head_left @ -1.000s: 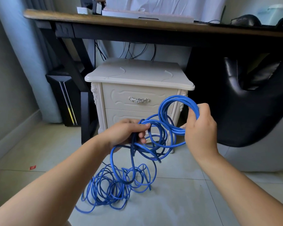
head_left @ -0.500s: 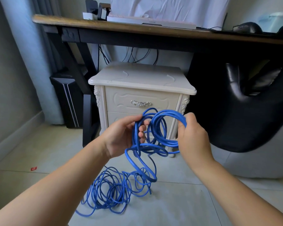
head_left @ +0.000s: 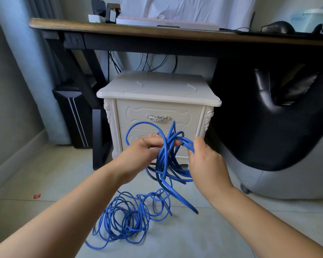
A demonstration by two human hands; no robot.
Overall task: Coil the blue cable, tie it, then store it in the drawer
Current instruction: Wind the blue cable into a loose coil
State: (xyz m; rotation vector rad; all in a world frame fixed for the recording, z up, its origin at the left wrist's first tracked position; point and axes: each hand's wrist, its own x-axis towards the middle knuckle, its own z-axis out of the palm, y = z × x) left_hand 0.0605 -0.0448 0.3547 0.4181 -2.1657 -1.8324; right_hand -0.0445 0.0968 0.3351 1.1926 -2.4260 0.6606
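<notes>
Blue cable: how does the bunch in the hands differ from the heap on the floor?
The held bunch hangs in a few gathered loops, gripped by the left hand and right hand; the floor heap lies loose, sprawled in many tangled loops. Both are one blue cable.

Both bare forearms reach in from the lower corners, the left from about 8 o'clock and the right from about 4 o'clock, and meet near the middle of the view. The left hand (head_left: 142, 155) is turned with its thumb side up, fingers curled toward 3 o'clock and pinching strands of the blue cable (head_left: 165, 155). The right hand (head_left: 207, 164) shows its back, thumb raised toward 12 o'clock, fingers hooked round the gathered loops, though their tips are hidden. The hands sit close together, apparently not touching.
</notes>
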